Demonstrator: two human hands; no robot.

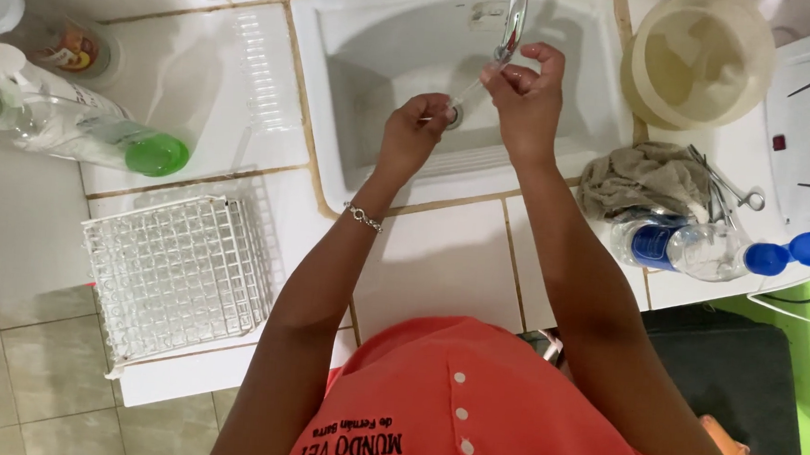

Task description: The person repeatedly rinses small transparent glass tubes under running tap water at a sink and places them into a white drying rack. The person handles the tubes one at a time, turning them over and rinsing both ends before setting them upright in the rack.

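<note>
Hands over white sink (337, 111), under faucet (513, 19): left hand (411, 134) and right hand (525, 99) pinching ends of thin glass tube (465, 91), slanted for rinsing. Wire rack (177, 270) near left.

Glossy white sink (339, 83); shiny metal tap (514, 14); white wire rack (177, 270).

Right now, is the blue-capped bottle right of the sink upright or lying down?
Lying down: the blue-capped bottle rests on its side on the counter, cap pointing right.
</note>
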